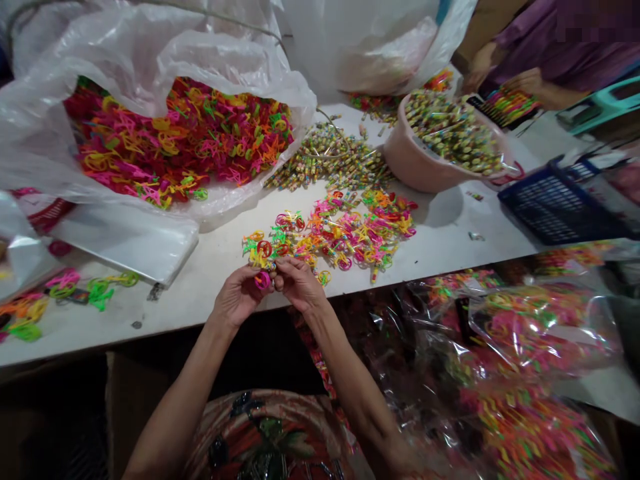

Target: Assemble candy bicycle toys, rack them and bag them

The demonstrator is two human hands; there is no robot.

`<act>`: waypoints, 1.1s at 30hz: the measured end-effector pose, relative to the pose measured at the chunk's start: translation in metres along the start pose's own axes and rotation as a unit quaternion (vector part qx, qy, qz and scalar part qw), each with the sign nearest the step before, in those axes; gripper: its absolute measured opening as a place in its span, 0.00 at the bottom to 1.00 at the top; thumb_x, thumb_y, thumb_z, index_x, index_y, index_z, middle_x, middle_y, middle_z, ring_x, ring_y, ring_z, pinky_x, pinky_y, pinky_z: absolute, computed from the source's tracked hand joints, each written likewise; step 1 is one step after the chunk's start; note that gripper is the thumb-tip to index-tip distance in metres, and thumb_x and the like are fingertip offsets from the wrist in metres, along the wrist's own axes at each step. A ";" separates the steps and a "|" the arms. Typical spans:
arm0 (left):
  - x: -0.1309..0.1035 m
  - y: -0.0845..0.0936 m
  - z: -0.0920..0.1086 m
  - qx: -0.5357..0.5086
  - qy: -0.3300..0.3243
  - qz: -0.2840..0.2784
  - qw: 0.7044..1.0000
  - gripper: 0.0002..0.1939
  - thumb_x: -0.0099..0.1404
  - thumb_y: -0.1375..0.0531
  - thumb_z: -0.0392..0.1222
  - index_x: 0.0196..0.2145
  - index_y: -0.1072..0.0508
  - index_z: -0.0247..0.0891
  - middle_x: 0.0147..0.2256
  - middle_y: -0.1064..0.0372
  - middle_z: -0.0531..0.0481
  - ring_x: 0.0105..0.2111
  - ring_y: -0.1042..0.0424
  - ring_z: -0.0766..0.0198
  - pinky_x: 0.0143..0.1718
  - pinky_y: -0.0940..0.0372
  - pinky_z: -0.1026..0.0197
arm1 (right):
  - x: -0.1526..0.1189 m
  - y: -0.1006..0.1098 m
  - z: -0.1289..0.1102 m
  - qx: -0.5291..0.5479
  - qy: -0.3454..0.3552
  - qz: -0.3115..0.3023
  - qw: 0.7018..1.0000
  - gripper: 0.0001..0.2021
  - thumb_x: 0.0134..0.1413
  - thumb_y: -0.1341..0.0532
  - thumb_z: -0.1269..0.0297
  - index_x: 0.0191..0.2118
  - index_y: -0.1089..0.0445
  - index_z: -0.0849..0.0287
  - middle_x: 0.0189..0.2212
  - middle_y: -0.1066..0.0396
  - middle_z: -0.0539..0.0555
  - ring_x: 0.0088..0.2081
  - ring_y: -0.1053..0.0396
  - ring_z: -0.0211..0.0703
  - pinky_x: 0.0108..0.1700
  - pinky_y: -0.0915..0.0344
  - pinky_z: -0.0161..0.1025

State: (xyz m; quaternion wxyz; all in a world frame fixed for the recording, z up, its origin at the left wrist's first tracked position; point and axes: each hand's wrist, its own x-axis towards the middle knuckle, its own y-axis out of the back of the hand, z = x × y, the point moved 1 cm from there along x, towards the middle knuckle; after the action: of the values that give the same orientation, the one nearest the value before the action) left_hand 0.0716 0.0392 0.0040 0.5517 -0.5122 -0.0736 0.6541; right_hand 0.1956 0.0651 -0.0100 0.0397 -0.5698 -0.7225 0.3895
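Observation:
My left hand (240, 293) and my right hand (301, 285) meet over the table's front edge, fingers pinched together. Between the left fingers is a small plastic toy (262, 280) with magenta and yellow parts. The right fingertips touch its yellow end; the fingers partly hide it. Just beyond the hands lies a loose pile of bright plastic toys (357, 230), some with short patterned sticks. Behind it spreads a heap of short patterned sticks (325, 157).
A large plastic bag (225, 200) of plastic toys lies open at the back left. Clear bags (135, 243) lie left. A pink basin (425, 163) of sticks and a blue basket (555, 207) stand right. Filled bags (545, 327) sit lower right. Another person's hand (525, 81) holds colourful pieces.

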 end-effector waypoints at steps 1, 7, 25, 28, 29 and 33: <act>0.000 0.000 0.000 -0.003 -0.003 -0.001 1.000 0.05 0.47 0.39 0.31 0.26 0.27 0.33 0.24 0.27 0.48 0.23 0.29 0.65 0.21 0.33 0.65 | 0.000 -0.001 -0.001 -0.002 -0.001 -0.004 1.000 0.15 0.32 0.26 0.57 0.24 0.29 0.59 0.16 0.29 0.46 0.14 0.39 0.29 0.17 0.41 0.27; -0.002 -0.002 0.000 0.017 -0.041 0.006 0.999 0.10 0.44 0.36 0.31 0.28 0.29 0.35 0.25 0.28 0.53 0.21 0.32 0.69 0.19 0.33 0.66 | -0.007 -0.002 -0.007 -0.034 0.026 0.019 0.999 0.17 0.34 0.27 0.54 0.28 0.28 0.60 0.16 0.28 0.47 0.13 0.38 0.30 0.15 0.43 0.28; 0.002 -0.004 -0.009 0.034 -0.082 -0.037 0.995 0.10 0.43 0.34 0.36 0.26 0.29 0.34 0.24 0.29 0.51 0.22 0.31 0.65 0.25 0.34 0.61 | -0.008 -0.004 0.001 0.008 -0.028 0.037 0.999 0.18 0.35 0.28 0.54 0.21 0.36 0.59 0.14 0.32 0.46 0.11 0.43 0.27 0.14 0.48 0.27; 0.002 -0.003 -0.010 0.033 -0.087 -0.039 0.995 0.10 0.43 0.34 0.37 0.25 0.28 0.34 0.24 0.28 0.50 0.22 0.32 0.66 0.27 0.33 0.60 | -0.010 -0.008 0.000 -0.015 -0.001 0.046 0.999 0.19 0.34 0.28 0.52 0.21 0.35 0.59 0.13 0.32 0.45 0.11 0.43 0.28 0.15 0.46 0.27; 0.002 -0.002 -0.010 0.034 -0.090 -0.033 0.995 0.10 0.42 0.34 0.37 0.25 0.28 0.34 0.24 0.29 0.51 0.22 0.32 0.66 0.27 0.33 0.61 | -0.012 -0.010 -0.001 -0.031 0.019 0.054 0.998 0.19 0.35 0.28 0.52 0.21 0.34 0.59 0.14 0.32 0.45 0.12 0.43 0.28 0.15 0.45 0.28; 0.002 0.004 -0.010 0.054 -0.123 0.026 0.991 0.12 0.39 0.31 0.37 0.23 0.29 0.33 0.22 0.29 0.51 0.21 0.32 0.69 0.25 0.35 0.66 | -0.022 -0.020 -0.002 -0.122 0.099 0.099 0.983 0.17 0.42 0.32 0.51 0.23 0.33 0.59 0.15 0.32 0.45 0.13 0.41 0.28 0.16 0.44 0.28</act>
State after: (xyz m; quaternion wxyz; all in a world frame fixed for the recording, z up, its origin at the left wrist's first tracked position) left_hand 0.0767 0.0346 -0.0041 0.5485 -0.3989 -0.0922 0.7291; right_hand 0.1882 0.0470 0.0124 0.0023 -0.6751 -0.6969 0.2421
